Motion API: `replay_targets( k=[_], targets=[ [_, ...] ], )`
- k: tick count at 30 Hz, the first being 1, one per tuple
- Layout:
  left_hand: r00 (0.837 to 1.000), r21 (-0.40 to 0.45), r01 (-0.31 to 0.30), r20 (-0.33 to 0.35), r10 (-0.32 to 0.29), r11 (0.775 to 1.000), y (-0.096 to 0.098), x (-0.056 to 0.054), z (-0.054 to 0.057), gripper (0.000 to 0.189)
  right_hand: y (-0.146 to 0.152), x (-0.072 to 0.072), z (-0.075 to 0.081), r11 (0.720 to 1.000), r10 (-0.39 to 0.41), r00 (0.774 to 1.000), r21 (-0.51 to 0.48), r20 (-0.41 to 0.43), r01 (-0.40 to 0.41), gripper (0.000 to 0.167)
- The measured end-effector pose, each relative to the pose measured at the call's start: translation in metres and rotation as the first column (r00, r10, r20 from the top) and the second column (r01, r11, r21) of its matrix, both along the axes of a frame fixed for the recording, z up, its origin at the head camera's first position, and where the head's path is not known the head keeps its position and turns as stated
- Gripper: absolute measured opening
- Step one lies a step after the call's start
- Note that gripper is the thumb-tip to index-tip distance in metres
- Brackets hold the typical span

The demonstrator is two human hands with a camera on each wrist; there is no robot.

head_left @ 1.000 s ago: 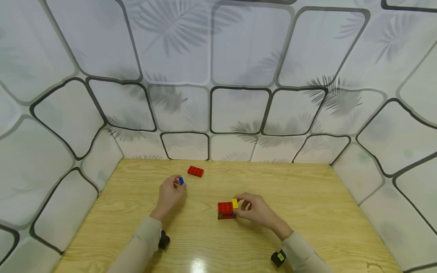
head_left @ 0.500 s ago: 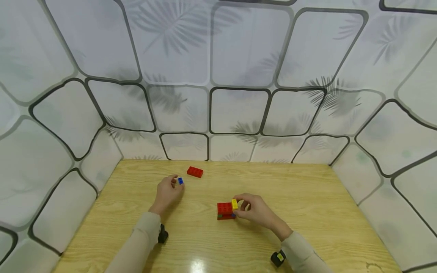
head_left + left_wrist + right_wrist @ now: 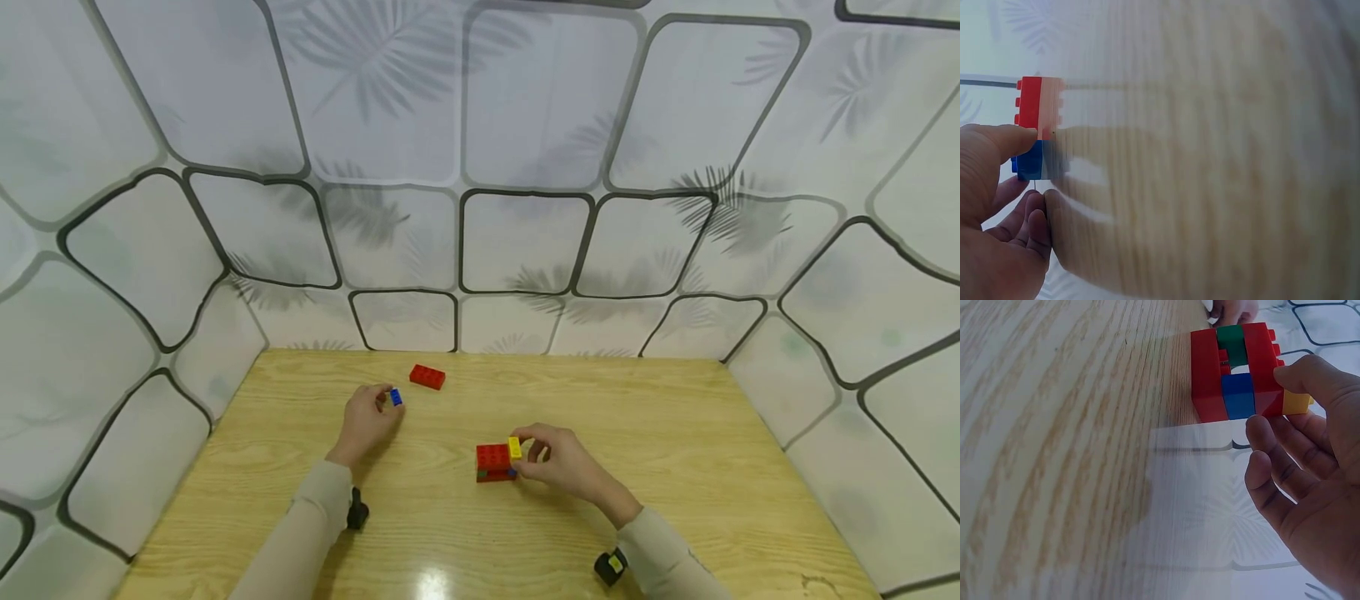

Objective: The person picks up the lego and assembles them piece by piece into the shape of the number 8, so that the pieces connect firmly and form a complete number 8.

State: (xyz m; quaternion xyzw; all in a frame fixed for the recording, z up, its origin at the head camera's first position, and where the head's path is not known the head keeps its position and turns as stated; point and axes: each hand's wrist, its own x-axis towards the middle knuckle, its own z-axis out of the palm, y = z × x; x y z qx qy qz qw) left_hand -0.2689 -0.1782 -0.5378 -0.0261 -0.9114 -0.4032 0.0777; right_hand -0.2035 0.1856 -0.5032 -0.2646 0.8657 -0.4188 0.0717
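In the head view my left hand (image 3: 367, 423) pinches a small blue brick (image 3: 396, 397) between thumb and fingertips, low on the table. The left wrist view has this blue brick (image 3: 1030, 159) standing at the wood surface, in front of a red brick (image 3: 1030, 103). My right hand (image 3: 558, 457) holds a yellow brick (image 3: 514, 448) at the right end of a small brick stack (image 3: 492, 464). Seen from the right wrist, the stack has a red bottom brick (image 3: 1205, 375), green (image 3: 1231, 342) and blue bricks (image 3: 1237, 395) in the middle, a red brick (image 3: 1264, 369) above, and yellow on top.
A loose red brick (image 3: 427, 377) lies near the back of the wooden table (image 3: 637, 400), just beyond my left hand. Patterned fabric walls (image 3: 525, 242) close off the back and both sides. Black wrist cameras (image 3: 611, 567) sit under both sleeves.
My left hand has shifted very slightly to the left, still pinching the blue brick. The right hand stays at the yellow brick on the stack, without visible motion.
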Motion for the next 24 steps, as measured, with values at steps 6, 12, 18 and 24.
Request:
replay_targets(
  k=[6, 12, 18, 24],
  targets=[
    [1.0, -0.006, 0.012, -0.027, -0.012, 1.0, -0.0009, -0.0006, -0.0003, 0.04, 0.0007, -0.0001, -0.0009, 1.0, 0.006, 0.999, -0.007, -0.038, -0.006, 0.045],
    [1.0, 0.006, 0.009, -0.016, -0.009, 1.0, -0.0013, 0.0002, 0.0001, 0.039, 0.0004, -0.0004, -0.0013, 1.0, 0.014, 0.999, -0.015, -0.042, -0.014, 0.044],
    [1.0, 0.011, 0.017, 0.006, -0.017, 1.0, -0.0016, 0.002, 0.0014, 0.039, 0.0005, -0.0003, -0.0003, 1.0, 0.014, 0.999, -0.01, -0.029, -0.014, 0.045],
    [0.999, 0.039, 0.041, 0.022, -0.042, 0.998, 0.0003, 0.0053, 0.0049, 0.038, 0.0015, -0.0006, -0.0009, 1.0, 0.017, 1.0, -0.009, -0.025, -0.017, 0.045]
  ],
)
